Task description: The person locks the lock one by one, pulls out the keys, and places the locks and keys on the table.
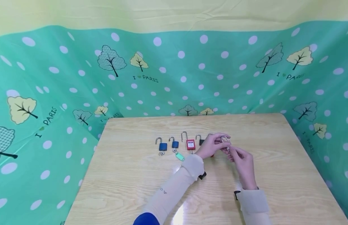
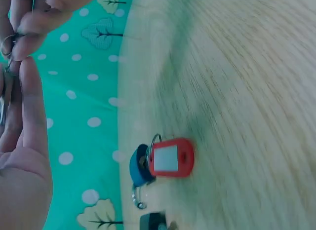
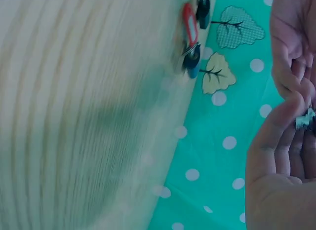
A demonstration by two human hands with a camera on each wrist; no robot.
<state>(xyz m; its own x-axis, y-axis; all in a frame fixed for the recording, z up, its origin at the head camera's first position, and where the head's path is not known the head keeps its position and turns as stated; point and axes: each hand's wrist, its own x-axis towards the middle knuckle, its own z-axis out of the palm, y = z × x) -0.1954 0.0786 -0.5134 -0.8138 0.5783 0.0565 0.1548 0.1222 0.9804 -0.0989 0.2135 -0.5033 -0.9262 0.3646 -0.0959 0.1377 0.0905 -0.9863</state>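
On the table (image 1: 128,187), a blue lock (image 1: 163,147) lies at the far left with its shackle up. Just beside it is a smaller blue lock (image 1: 175,144) with a green tag (image 1: 179,156), then a red lock (image 1: 190,144) and a black lock (image 1: 201,142), partly hidden. Next comes another blue lock (image 2: 140,167) with a red tag (image 2: 186,158). Above the table, the left hand (image 1: 211,146) grasps the held lock (image 1: 228,139), shackle upward; the right hand (image 1: 243,164) pinches its lower end.
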